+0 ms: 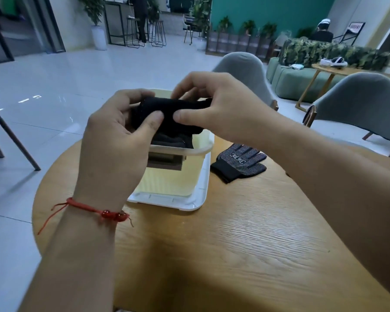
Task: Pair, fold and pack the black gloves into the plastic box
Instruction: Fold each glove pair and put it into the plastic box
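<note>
A folded bundle of black gloves (167, 113) is held in the air above the plastic box (203, 147). My left hand (115, 136) grips its left end, thumb pressed on the front. My right hand (214, 106) pinches its right end from above. Dark glove fabric (173, 140) also shows inside the translucent, white-rimmed box, just under the bundle. The box stands on its white lid (198, 199). To the right of the box, a black glove with white grip dots (239, 162) lies flat on the wooden table (234, 244).
The round table's edge curves close on the left. Two grey chairs (358, 104) stand beyond the table on the right, and a chair leg (14, 140) is at the left. Behind are a green sofa, a small side table and a seated person.
</note>
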